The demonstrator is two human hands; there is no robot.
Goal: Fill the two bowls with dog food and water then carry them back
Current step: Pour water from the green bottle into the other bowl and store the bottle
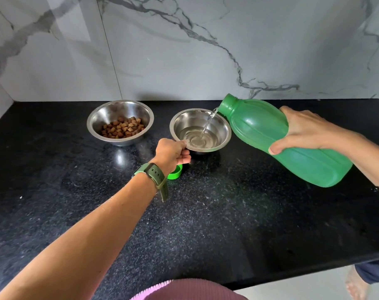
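Observation:
Two steel bowls stand on the black granite counter (227,213) near the marble wall. The left bowl (97,124) holds brown dog food pieces (123,127). The right bowl (224,128) has a shallow pool of water (199,138). My left hand (172,153) pinches the right bowl's near rim. My right hand (303,129) grips a green plastic bottle (292,144), tilted with its open mouth over the bowl's far right rim. A thin stream of water (209,121) runs from the mouth into the bowl.
The bottle's green cap (176,172) lies on the counter just under my left wrist, which wears a green watch. The marble wall closes the back and the left corner. The counter's front edge runs close to my body; a foot shows on the floor at lower right.

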